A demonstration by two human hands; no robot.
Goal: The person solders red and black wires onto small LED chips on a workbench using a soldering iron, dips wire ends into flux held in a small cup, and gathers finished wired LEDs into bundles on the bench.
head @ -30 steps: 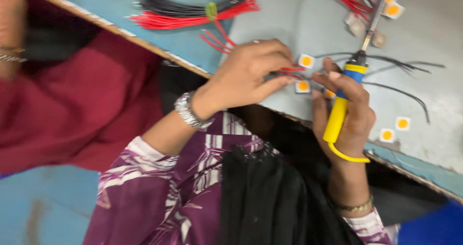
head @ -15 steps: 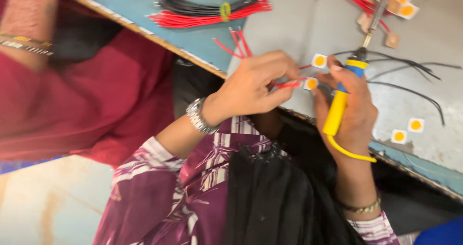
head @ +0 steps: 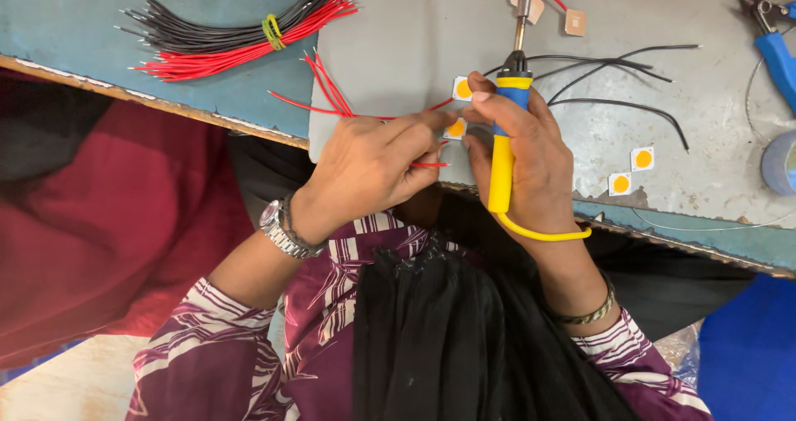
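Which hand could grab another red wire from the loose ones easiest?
Left. The left hand lies beside the loose red wires; the right hand is gripping the soldering iron.

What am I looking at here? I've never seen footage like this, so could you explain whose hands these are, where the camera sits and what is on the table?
The camera is worn on a person's head and looks down, so both hands are that person's own. The right hand grips a soldering iron with a yellow and blue handle, its metal tip pointing away across the grey work surface. The left hand, with a wristwatch, pinches a thin red wire beside a small white square part with a yellow disc. More such squares lie to the right, near loose black wires. A tied bundle of red and black wires lies at the upper left, and blue-handled pliers at the far right.
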